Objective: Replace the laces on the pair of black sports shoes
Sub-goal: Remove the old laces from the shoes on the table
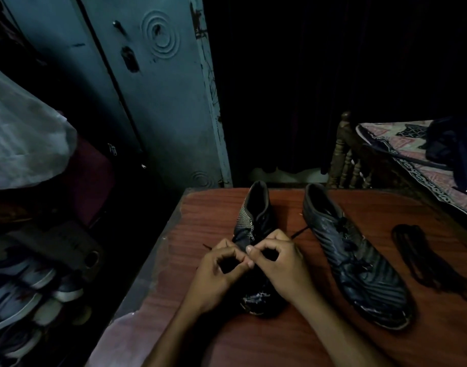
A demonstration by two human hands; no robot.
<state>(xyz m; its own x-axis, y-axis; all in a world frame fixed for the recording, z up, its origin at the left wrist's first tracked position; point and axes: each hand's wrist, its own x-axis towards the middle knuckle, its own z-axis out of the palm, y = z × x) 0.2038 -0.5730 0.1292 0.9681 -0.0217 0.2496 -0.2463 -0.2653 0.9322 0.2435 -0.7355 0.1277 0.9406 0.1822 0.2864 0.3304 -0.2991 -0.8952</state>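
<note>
Two black sports shoes lie on a reddish wooden table [293,337], toes toward me. The left shoe [253,215] sits under both my hands. My left hand [221,271] and my right hand [277,263] meet over its lacing area, each with thumb and fingers curled and pinching the black lace [299,231], whose ends stick out to either side. The middle of that shoe is hidden by my hands. The right shoe [356,260] lies untouched beside it, laced with a dark lace. A coiled black lace [425,258] rests on the table to the far right.
A blue-grey metal cupboard [153,102] stands behind the table's left corner. A rack with several shoes [28,287] is low on the left, white cloth [23,144] above it. A wooden bed [412,160] with a patterned sheet and dark clothing is at right.
</note>
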